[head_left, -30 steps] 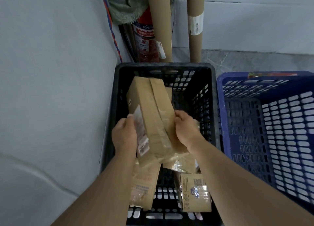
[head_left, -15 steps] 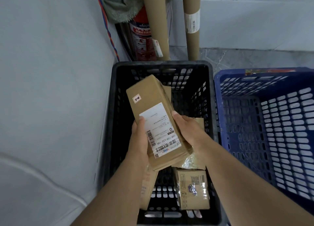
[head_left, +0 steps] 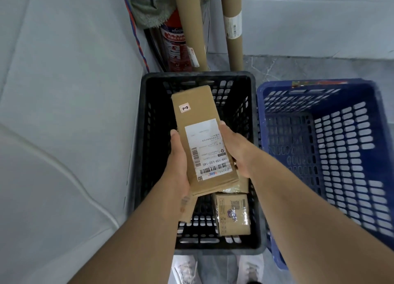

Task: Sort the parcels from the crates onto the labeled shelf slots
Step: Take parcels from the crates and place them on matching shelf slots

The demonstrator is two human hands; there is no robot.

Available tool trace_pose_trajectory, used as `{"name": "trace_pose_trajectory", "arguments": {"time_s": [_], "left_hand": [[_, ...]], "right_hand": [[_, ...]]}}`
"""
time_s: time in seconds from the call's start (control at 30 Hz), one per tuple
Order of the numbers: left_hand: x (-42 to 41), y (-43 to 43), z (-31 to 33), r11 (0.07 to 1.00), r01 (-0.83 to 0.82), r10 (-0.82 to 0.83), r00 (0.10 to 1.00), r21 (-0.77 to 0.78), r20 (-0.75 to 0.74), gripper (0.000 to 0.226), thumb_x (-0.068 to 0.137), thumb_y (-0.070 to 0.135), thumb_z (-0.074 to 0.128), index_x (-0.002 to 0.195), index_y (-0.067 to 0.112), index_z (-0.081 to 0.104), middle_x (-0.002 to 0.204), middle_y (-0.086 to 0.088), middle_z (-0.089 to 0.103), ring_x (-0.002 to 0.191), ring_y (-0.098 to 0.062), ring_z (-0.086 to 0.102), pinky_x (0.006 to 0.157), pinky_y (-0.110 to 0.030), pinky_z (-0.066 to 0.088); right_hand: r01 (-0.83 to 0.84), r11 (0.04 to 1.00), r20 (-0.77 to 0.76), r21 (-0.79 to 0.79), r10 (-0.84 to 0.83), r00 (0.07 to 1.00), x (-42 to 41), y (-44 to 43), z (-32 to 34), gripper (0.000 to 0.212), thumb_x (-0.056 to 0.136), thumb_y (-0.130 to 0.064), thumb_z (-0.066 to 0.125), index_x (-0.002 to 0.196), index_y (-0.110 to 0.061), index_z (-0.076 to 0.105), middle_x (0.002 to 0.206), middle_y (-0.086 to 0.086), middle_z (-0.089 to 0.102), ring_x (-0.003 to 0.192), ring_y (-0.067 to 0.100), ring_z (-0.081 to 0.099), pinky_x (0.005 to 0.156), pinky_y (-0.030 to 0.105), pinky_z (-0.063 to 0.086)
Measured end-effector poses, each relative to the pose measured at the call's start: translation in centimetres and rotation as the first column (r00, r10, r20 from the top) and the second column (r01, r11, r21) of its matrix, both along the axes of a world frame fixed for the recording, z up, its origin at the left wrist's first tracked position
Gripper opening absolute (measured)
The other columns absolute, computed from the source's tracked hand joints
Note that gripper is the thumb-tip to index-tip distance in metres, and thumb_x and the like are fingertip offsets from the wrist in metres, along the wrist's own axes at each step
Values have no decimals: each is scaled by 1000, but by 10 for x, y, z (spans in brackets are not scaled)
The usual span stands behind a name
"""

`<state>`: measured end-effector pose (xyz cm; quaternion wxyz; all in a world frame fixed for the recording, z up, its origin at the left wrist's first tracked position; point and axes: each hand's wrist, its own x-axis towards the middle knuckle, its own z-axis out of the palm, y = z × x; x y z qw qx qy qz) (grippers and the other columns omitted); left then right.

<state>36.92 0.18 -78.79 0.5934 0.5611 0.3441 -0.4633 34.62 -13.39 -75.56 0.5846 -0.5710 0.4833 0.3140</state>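
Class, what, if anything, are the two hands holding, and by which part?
One long cardboard parcel, gripped along its labelled near half: left hand on its left edge, right hand on its right edge.

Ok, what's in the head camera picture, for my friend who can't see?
A left hand and a right hand hold a long cardboard parcel, shipping label and "1-2" sticker facing up, over a black crate with more parcels inside. A blue crate stands beside it.
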Motion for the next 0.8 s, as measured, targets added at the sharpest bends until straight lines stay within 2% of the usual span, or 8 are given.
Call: {"name": "trace_pose_trajectory", "arguments": {"time_s": [0.17, 0.3, 0.37, 0.47, 0.5, 0.6, 0.7, 0.8], "left_hand": [[-12, -8, 50, 997, 70, -70, 997, -15, 36, 93, 75, 90, 17, 125, 29, 64, 117, -9, 71, 106, -32, 68, 96, -53, 50], [-25, -16, 92, 991, 132, -130, 987, -14, 91, 94, 73, 91, 18, 127, 29, 64, 120, -9, 69, 110, -31, 66, 100, -52, 48], [-31, -21, 111, 990, 141, -142, 985, 16, 101, 92, 71, 91, 21, 125, 31, 64, 120, -7, 70, 108, -31, 67, 96, -51, 50], [-42, -30, 140, 988, 143, -148, 986, 65, 81, 100, 55, 99, 35, 129, 37, 60, 135, -5, 60, 113, -30, 64, 92, -54, 53], [-44, -34, 150, 985, 146, -153, 985, 88, 80, 98, 58, 98, 35, 132, 37, 57, 136, -4, 59, 114, -30, 63, 91, -54, 53], [-55, -50, 195, 974, 197, -210, 971, 115, 119, 77, 87, 79, 23, 135, 28, 55, 120, -4, 68, 105, -27, 66, 90, -46, 55], [-67, -65, 235, 964, 230, -247, 961, 134, 126, 69, 93, 71, 23, 131, 25, 58, 113, -6, 71, 99, -26, 68, 78, -37, 56], [-75, -79, 275, 966, 237, -251, 954, 102, 162, 64, 95, 68, 25, 124, 25, 63, 110, -5, 72, 98, -26, 69, 85, -42, 56]], "right_hand": [[77, 996, -4, 46, -77, 997, -16, -2, 41, 83, 84, -77, 27, 141, -22, 48, 141, 6, 54, 128, 28, 50, 110, 50, 35], [149, 987, 36, 59, -151, 988, -39, -8, 85, 68, 94, -68, 26, 126, -18, 60, 120, 7, 68, 109, 27, 64, 102, 47, 46], [178, 982, 50, 62, -181, 982, -49, -13, 103, 69, 93, -70, 26, 125, -19, 61, 119, 7, 68, 107, 27, 65, 101, 47, 47], [224, 973, 62, 58, -227, 972, -62, -18, 136, 76, 85, -78, 28, 127, -23, 61, 120, 6, 69, 104, 27, 67, 96, 47, 50], [247, 967, 70, 64, -251, 965, -67, -22, 145, 76, 86, -77, 28, 127, -23, 61, 120, 6, 69, 104, 27, 67, 95, 47, 52], [294, 953, 113, 72, -301, 947, -85, -30, 179, 73, 92, -72, 24, 129, -21, 60, 121, 7, 67, 105, 27, 66, 95, 47, 52], [322, 945, 148, 63, -328, 933, -100, -39, 214, 73, 91, -72, 23, 132, -22, 58, 126, 6, 65, 111, 27, 63, 101, 49, 48], [340, 939, 215, 56, -344, 914, -111, -52, 251, 69, 93, -70, 22, 129, -24, 59, 122, 4, 65, 107, 25, 64, 100, 48, 48]]}}
